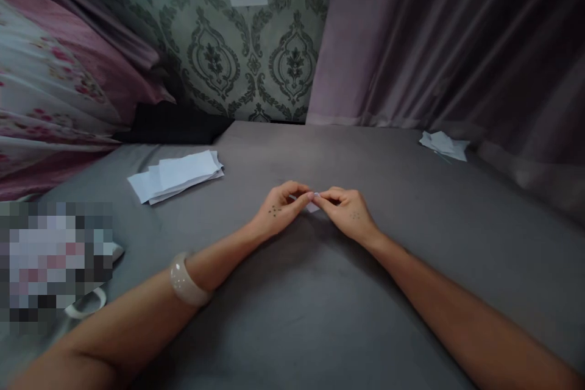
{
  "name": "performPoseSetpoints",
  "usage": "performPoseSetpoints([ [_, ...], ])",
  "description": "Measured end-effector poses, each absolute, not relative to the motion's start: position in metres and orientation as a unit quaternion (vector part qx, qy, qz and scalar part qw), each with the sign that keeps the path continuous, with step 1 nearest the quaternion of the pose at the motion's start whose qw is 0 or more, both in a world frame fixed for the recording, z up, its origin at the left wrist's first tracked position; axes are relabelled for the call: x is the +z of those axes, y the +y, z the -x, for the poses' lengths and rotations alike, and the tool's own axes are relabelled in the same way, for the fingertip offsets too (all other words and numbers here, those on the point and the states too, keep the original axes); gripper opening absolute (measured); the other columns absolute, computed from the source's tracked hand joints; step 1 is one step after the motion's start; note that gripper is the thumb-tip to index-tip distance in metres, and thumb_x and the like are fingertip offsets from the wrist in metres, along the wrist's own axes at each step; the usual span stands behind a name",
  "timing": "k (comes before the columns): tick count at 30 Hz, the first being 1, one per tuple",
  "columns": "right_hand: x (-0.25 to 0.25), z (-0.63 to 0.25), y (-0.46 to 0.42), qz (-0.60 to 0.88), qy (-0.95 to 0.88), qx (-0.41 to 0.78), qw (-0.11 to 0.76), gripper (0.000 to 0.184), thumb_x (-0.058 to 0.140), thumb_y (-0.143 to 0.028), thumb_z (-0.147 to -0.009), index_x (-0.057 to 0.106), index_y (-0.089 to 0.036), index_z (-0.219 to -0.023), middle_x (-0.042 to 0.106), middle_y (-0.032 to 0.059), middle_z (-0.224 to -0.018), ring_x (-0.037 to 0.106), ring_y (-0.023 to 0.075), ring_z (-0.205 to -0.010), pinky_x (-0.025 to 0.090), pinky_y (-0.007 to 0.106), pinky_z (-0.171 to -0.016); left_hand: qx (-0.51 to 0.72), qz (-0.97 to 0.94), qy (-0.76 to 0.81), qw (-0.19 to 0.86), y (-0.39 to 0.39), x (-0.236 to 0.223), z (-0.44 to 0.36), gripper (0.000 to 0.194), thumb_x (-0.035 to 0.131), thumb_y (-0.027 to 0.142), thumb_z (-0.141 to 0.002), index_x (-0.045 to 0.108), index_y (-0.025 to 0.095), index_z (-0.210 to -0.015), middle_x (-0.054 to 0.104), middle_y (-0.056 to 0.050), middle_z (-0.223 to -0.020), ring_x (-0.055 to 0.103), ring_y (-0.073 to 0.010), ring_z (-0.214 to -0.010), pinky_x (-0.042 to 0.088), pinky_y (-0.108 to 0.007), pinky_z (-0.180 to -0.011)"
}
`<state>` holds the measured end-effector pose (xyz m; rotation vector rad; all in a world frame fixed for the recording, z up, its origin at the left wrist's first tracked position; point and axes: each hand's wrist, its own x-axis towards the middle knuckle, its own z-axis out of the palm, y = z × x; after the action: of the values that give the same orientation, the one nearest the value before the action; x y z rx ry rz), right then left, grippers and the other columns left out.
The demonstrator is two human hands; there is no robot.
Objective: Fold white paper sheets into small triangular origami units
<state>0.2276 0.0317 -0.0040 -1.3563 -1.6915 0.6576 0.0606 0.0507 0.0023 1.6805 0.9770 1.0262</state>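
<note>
My left hand [286, 207] and my right hand [345, 210] meet near the middle of the view, just above the grey sheet. Thumb and fingers of each are pinched together on a small piece of white paper [312, 207]. Most of the paper is hidden behind the fingers; only a pale edge between the fingertips and a corner below them show, so I cannot tell its shape. A light bangle [183, 280] circles my left wrist.
A stack of white paper sheets [183, 175] lies to the left, with black cloth [176, 125] behind it. More white paper pieces [443, 145] rest at the far right. A white ring-shaped object [101, 298] lies near a blurred-out patch at left. Curtains [388, 42] hang around the grey sheet [311, 317].
</note>
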Motion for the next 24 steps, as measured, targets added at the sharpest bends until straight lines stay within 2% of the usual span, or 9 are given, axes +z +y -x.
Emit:
performPoseSetpoints([
  [4,-0.009,-0.230,0.035,0.549,-0.644,0.313,0.431,0.019,0.067,-0.038,-0.076,0.074,-0.021,-0.080,0.072,0.0028,-0.077,0.063,0.0171,-0.071,0.046,0.029,-0.067,0.418,-0.638,0.416,0.495,0.054,-0.003,-0.062,0.022,0.066,0.035,-0.076,0.070,0.014,-0.079,0.065,-0.003,-0.071,0.054,-0.0118,-0.064,0.041,-0.023,-0.060],
  [8,-0.013,-0.232,0.038,0.544,-0.652,0.295,0.438,0.016,0.067,-0.035,-0.076,0.075,-0.023,-0.082,0.073,0.0033,-0.083,0.064,0.0182,-0.076,0.047,0.030,-0.070,0.407,-0.612,0.436,0.520,0.057,-0.010,-0.061,0.023,0.066,0.035,-0.076,0.070,0.013,-0.081,0.066,-0.005,-0.075,0.056,-0.0126,-0.066,0.044,-0.023,-0.059],
  [12,-0.016,-0.233,0.038,0.563,-0.637,0.324,0.415,0.021,0.065,-0.038,-0.077,0.075,-0.022,-0.086,0.072,0.0027,-0.074,0.063,0.0155,-0.059,0.046,0.028,-0.058,0.418,-0.605,0.391,0.554,0.057,-0.013,-0.061,0.032,0.071,0.036,-0.071,0.068,0.015,-0.094,0.067,-0.007,-0.088,0.060,-0.0156,-0.077,0.049,-0.024,-0.061],
  [15,-0.017,-0.230,0.037,0.569,-0.639,0.333,0.397,0.024,0.062,-0.038,-0.080,0.075,-0.020,-0.089,0.069,0.0022,-0.063,0.061,0.0149,-0.053,0.044,0.026,-0.052,0.413,-0.617,0.375,0.556,0.058,-0.015,-0.062,0.030,0.071,0.036,-0.071,0.069,0.014,-0.092,0.067,-0.007,-0.087,0.061,-0.0160,-0.077,0.050,-0.025,-0.062],
  [19,-0.013,-0.223,0.032,0.567,-0.665,0.281,0.396,0.020,0.058,-0.032,-0.080,0.074,-0.022,-0.085,0.072,0.0034,-0.071,0.066,0.0181,-0.064,0.047,0.028,-0.058,0.418,-0.632,0.380,0.530,0.060,-0.016,-0.062,0.023,0.070,0.033,-0.073,0.069,0.013,-0.084,0.068,-0.005,-0.077,0.061,-0.0139,-0.069,0.049,-0.025,-0.065],
  [24,-0.003,-0.219,0.027,0.578,-0.702,0.155,0.386,0.016,0.058,-0.026,-0.078,0.073,-0.022,-0.081,0.073,0.0038,-0.079,0.065,0.0182,-0.065,0.047,0.030,-0.064,0.408,-0.682,0.404,0.453,0.058,-0.017,-0.062,0.020,0.066,0.030,-0.076,0.070,0.015,-0.088,0.070,-0.007,-0.083,0.062,-0.0157,-0.073,0.048,-0.024,-0.065],
])
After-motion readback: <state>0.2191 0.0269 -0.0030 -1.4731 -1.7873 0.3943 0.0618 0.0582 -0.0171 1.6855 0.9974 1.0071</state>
